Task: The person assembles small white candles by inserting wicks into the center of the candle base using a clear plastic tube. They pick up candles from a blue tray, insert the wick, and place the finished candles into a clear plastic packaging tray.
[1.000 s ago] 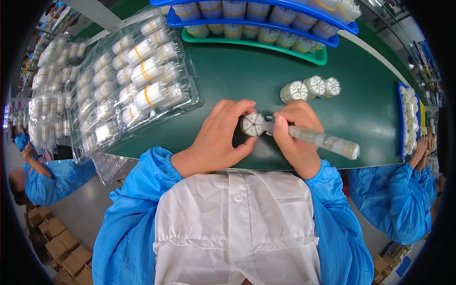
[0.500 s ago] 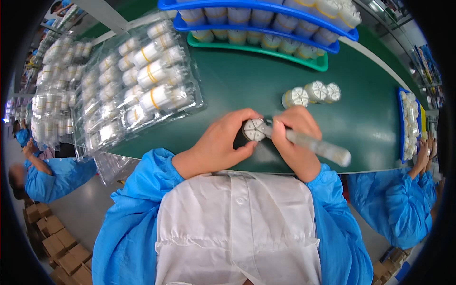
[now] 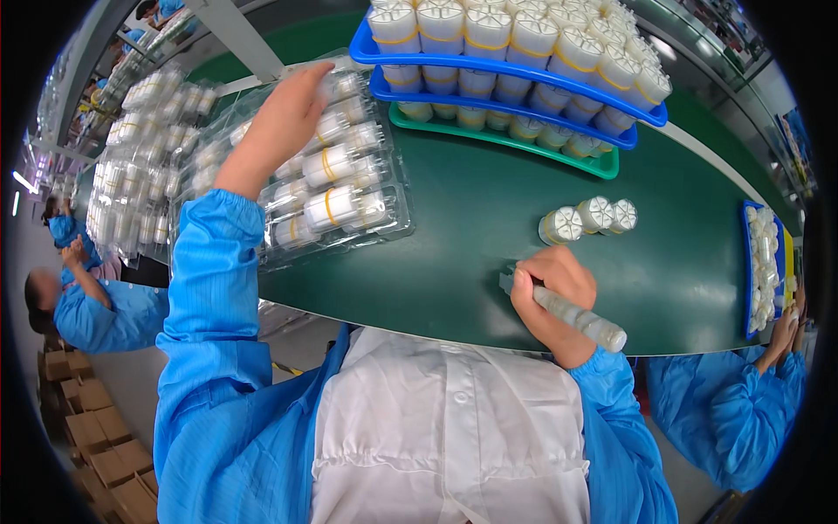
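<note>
My left hand (image 3: 278,131) is stretched to the upper left of the frame, fingers loosely extended and resting flat on the clear plastic blister tray (image 3: 297,188) of white cylindrical filters; I can't tell whether it pinches anything. My right hand (image 3: 552,293) sits at centre right on the green table (image 3: 463,227), fingers curled tight around a translucent pen-shaped tool (image 3: 576,316). Three loose white filters (image 3: 587,220) lie just above that hand. Blue trays (image 3: 515,74) of filters fill the top.
</note>
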Demonstrator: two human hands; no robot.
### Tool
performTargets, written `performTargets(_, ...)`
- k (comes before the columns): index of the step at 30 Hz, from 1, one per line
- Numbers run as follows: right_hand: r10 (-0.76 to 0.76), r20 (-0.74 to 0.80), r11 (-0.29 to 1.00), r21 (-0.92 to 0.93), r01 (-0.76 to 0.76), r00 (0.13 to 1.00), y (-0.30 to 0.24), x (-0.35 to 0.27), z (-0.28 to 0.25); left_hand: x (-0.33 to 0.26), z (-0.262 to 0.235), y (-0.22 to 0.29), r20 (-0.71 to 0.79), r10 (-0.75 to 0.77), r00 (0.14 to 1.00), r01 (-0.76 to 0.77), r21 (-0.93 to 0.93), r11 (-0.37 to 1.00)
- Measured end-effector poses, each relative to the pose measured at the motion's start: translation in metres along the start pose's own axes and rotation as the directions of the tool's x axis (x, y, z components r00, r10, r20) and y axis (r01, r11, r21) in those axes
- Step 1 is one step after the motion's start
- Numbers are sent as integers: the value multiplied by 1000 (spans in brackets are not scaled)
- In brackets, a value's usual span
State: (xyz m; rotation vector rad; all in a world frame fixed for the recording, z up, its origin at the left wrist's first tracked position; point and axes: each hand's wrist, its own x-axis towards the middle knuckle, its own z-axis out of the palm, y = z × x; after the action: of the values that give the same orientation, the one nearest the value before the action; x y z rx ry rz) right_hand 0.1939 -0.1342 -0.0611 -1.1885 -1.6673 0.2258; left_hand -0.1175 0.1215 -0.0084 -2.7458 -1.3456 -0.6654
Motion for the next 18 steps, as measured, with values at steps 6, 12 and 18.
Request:
performTargets(6,-15,-26,1000,-4,15,1000,4,-6,-3,-21,-13,97,-108,120,987,-116,35,993)
performTargets(12,-53,-46,998,32,54,998,3,-8,-10,-39,56,226,29,311,950,-251,-519,817)
performTargets(18,57,-247,998,32,-50,967,26,-8,-36,-30,118,248,-21,275,961,-212,-697,685)
